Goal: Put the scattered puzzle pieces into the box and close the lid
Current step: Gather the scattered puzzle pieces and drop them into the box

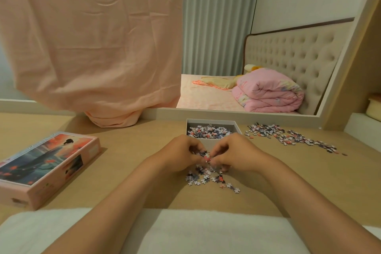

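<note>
Puzzle pieces [208,177] are pinched in a small bunch between left hand [181,155] and right hand [235,153]; spillage beside the box [237,128] is risked if transferred loosely.

One open box [237,128] at upper centre, one lid [47,167] at left, two hands [181,154]. Puzzle pieces lie in three groups, perhaps hundreds in all: in the box, at right [292,137], and at centre [206,178].

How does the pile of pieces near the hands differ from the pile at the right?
The near pile is small and compact; the right pile is larger and spread in a long band. Both hands, left hand and right hand, gather from the near pile; the right pile lies untouched. Both rest on the table.
</note>
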A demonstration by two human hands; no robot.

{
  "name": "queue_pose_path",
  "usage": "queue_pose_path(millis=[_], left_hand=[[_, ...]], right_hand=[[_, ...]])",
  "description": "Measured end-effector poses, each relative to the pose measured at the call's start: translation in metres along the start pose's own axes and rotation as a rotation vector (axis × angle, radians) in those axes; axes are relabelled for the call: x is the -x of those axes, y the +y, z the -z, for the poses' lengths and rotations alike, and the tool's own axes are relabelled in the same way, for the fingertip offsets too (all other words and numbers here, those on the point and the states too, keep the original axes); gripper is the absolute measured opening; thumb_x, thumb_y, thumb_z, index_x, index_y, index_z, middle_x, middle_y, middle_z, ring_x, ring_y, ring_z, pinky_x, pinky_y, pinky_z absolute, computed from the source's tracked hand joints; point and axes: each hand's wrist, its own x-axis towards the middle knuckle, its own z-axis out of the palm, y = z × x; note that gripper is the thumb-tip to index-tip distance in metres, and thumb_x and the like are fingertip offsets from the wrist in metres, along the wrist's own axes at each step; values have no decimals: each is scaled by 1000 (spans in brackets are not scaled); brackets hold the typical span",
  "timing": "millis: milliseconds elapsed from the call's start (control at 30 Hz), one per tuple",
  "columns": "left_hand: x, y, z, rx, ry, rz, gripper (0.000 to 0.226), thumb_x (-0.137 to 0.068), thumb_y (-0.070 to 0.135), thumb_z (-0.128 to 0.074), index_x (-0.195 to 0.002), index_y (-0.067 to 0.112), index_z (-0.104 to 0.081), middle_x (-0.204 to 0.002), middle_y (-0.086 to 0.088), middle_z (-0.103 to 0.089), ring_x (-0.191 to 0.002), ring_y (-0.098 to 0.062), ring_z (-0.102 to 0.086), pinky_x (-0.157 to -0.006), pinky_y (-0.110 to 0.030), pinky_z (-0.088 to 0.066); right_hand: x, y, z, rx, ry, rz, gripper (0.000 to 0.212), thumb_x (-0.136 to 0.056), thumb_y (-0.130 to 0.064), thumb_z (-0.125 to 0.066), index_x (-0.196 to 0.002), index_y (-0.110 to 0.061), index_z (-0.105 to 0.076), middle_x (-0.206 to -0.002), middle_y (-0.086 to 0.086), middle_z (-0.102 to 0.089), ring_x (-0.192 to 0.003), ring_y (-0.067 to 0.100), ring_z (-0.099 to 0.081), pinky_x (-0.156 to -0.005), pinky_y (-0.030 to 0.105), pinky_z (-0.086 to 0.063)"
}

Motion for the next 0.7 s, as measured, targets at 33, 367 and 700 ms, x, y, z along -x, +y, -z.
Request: queue_pose_path(millis=[33,367,700], left_hand=[[-7,2,3,11,6,-10,13,-79,26,-81,-86,19,-72,-75,2,-68,-64,-8,-53,-68,-32,-48],[-77,8,22,83,158,-47,11,-83,27,-77,-90,19,-72,-74,-7,-68,-58,-9,-50,-58,-25,-43],[-99,-7,3,-158,145,2,23,-99,32,-54,-106,23,-74,-83,-5,-71,-66,-14,-58,-64,-30,-46]], right_hand=[[-4,-1,6,-5,8,13,7,-78,-11,-83,-80,-14,-77,-69,9,-74,-60,19,-71,-66,38,-61],[-55,2,42,-117,255,40,8,-78,-10,-83,-83,-12,-78,-72,7,-75,-57,19,-68,-56,26,-56],[-80,33,42,178,343,37,19,-96,-35,-62,-103,-27,-78,-95,-5,-75,-88,14,-65,-74,30,-48]])
